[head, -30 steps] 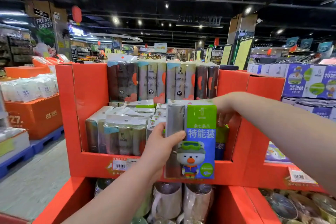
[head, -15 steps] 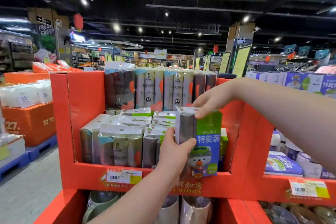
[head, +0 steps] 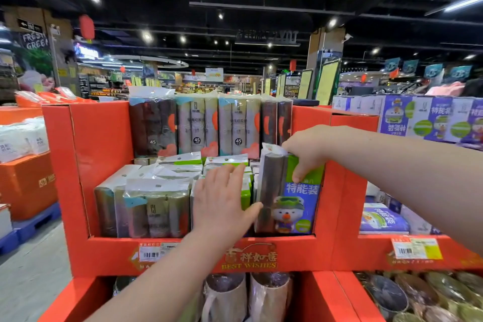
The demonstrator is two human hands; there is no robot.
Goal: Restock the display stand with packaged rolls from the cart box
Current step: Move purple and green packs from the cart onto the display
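Head view: right hand (head: pixel 304 150) grips the top of the packaged rolls (head: pixel 295 198), fingers curled over it. This pack stands upright at the 3 o'clock end of the display stand (head: pixel 104 165) shelf. Left hand (head: pixel 224 198), fingers straight, presses flat on neighbouring packs (head: pixel 226 161) at its 9 o'clock, thumb touching it

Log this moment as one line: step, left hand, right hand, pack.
roll pack: upright, right end of display stand, not released | left hand: open, flat on neighbouring packs | right hand: pinches its top
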